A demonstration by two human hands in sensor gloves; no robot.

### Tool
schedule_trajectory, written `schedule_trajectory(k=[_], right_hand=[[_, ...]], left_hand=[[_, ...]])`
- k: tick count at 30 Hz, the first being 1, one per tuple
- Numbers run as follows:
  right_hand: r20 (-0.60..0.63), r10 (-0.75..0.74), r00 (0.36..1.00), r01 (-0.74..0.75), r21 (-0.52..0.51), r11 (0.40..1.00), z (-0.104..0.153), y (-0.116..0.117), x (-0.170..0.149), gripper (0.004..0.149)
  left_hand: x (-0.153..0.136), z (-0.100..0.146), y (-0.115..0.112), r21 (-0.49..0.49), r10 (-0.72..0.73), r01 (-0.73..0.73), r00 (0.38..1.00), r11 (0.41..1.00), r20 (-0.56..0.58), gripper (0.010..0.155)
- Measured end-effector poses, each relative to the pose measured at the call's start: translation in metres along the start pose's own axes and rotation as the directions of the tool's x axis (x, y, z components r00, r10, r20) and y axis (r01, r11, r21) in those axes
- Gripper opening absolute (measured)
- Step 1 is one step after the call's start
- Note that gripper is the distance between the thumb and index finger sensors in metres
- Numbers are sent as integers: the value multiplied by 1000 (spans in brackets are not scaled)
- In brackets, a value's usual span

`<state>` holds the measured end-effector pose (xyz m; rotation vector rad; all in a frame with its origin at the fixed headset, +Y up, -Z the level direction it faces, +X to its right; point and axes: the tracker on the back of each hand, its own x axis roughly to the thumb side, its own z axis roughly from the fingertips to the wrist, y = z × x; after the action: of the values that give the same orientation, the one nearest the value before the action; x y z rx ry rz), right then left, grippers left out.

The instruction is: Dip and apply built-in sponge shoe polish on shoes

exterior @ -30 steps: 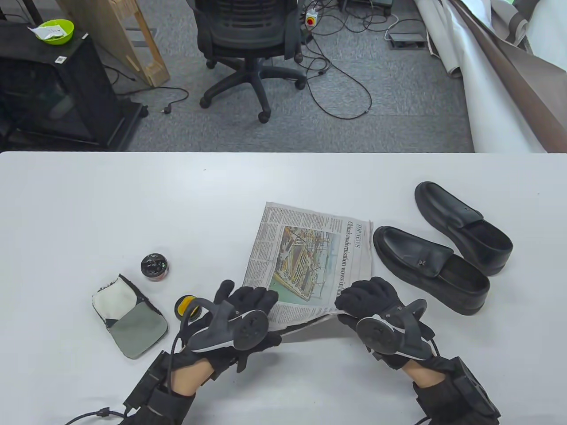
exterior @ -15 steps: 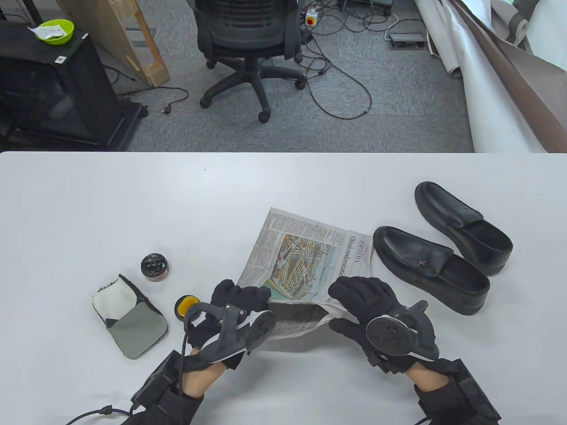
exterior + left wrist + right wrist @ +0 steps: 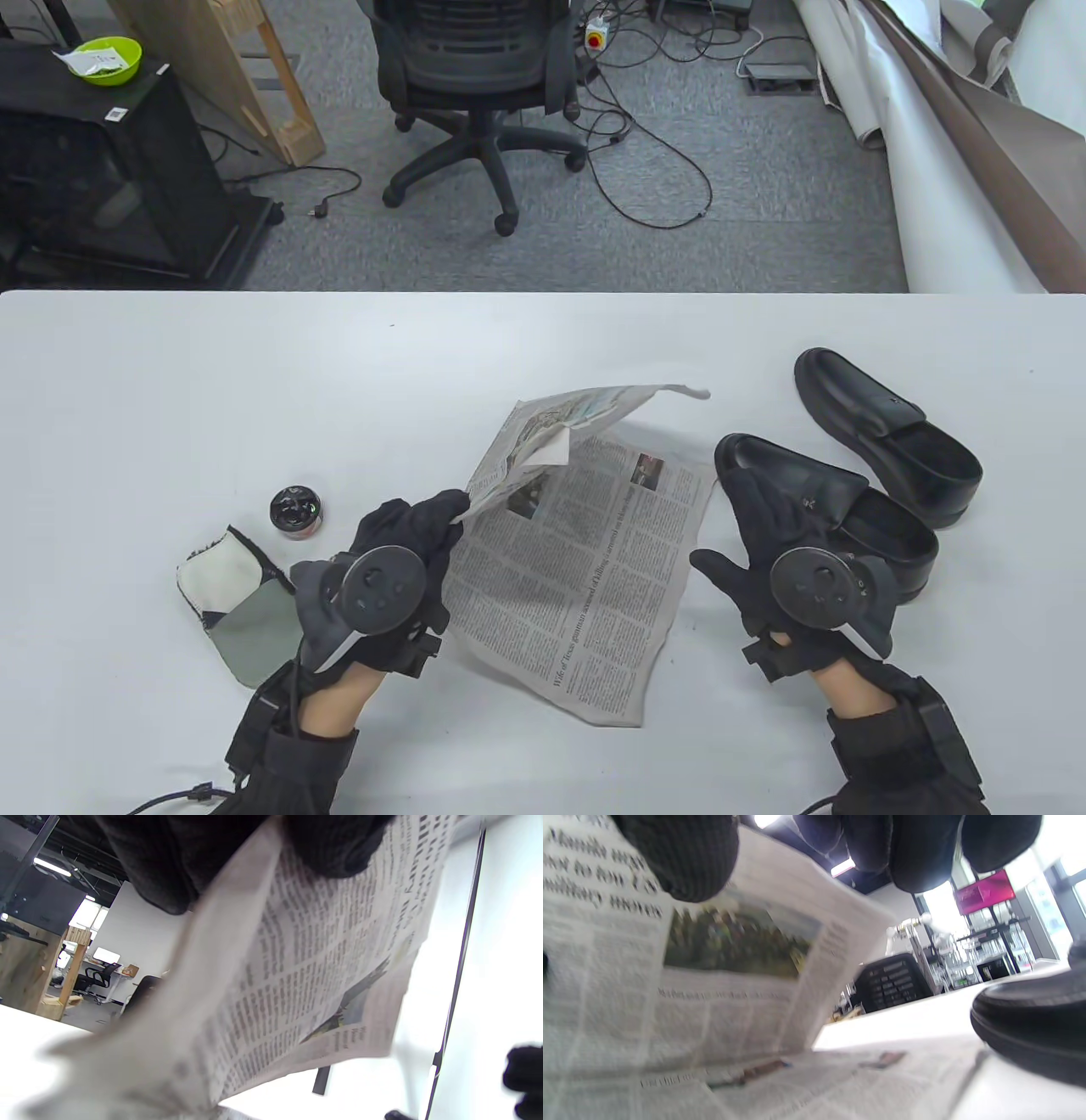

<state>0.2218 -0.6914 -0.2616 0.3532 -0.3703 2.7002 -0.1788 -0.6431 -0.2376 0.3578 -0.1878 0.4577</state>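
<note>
We find the polish tin [image 3: 296, 513] at nine o'clock of the newspaper [image 3: 577, 577], standing apart on the white table [image 3: 170, 382], with a grey and white cloth [image 3: 242, 611] just at its six o'clock. We judge the tin to be the polish, though we cannot tell whether it is open or where its sponge sits. The near shoe [image 3: 814, 501] lies at three o'clock of the paper, its toe close to the paper's edge, and the far shoe [image 3: 882, 424] lies beside it toward one o'clock.

Our left hand [image 3: 399, 569] pinches the corner of the paper's upper leaf and holds it lifted, so the sheet opens like a book. Our right hand [image 3: 785, 560] is spread wide with fingers extended, holding nothing; it hovers over the near shoe, and we cannot tell whether it touches it.

We judge the task barely begun: the paper is only being laid out as a work mat, no shoe stands on it, and no dipping or applying shows.

For room, the table is broad toward twelve and nine o'clock. The lifted leaf will swing toward nine o'clock, where the tin and cloth stand near its landing place; the shoes crowd the three o'clock edge.
</note>
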Motion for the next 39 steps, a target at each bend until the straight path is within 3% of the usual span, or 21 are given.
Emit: schedule_trajectory(k=[5,9,11,18,22,29,32,36,39], right_hand=[[-9,41,999,-40,82,996,-5,13,1,95],[-25,24,999,-21,124,992,-8,19,1,96],[-37,14,999,-8,157,988,-8,24,-1,97],[-120,12,993,19,254,967,-13,36,-17,102],[-175,18,984,32,283,959,-17,38,-29,105],[-220,-46,974,121,338,933,-19,44,-40,106],[-269,-174,947,263,340,903,-20,43,-37,98],[-331,-232,915,317,232,920,-20,39,-37,86],[-344,-229,911,319,232,919,-19,42,-37,85]], left_hand=[[-2,0,33,52,93,-95,995,994,45,41],[4,-4,50,39,193,-197,977,980,93,41],[7,-10,51,28,241,-244,967,969,86,42],[16,-47,34,-155,396,-376,909,914,128,42],[18,-60,35,-186,433,-407,892,895,131,42],[-1,-79,27,-183,557,-546,831,818,9,42],[-14,-85,13,-132,572,-579,815,805,-88,42],[-32,-90,-6,-59,483,-507,844,860,-233,42],[-48,-96,-22,-34,415,-448,852,893,-320,42]])
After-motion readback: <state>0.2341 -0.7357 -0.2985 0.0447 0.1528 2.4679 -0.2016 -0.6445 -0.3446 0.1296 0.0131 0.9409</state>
